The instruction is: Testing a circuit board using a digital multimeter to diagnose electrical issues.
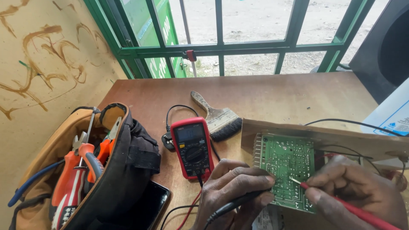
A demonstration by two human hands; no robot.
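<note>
**Both probes on the green board**

My left hand [232, 187] is closed around the black probe [238, 201], fingers curled over its shaft, the tip pointing at the lower left part of the green circuit board [287, 164]. The knuckles sit right against the board's left edge. My right hand [355, 191] pinches the red probe [353, 208] like a pen, thumb and forefinger tight near the front, and its thin metal tip touches the board's solder side about mid-height, just right of my left fingertips.

The board lies tilted on the brown wooden table [272, 96], in front of me and to the right, backed by a flat brown panel [324, 132] that rises behind it. Thin black wires [353, 122] loop over that panel.

Just left of my left hand stands the red-cased multimeter [192, 147], face up, dial in the middle, its red and black leads [189, 211] running down toward me. Behind it lies a worn paintbrush [217, 117] with dark bristles, and a black plug [167, 140] sits at the meter's left side.

Far left, an open tool bag [115, 170] holds orange-handled pliers [81, 166] and a screwdriver. A dark phone [147, 204] lies partly under the bag's near corner. A green window grille [221, 42] runs behind the table.
</note>
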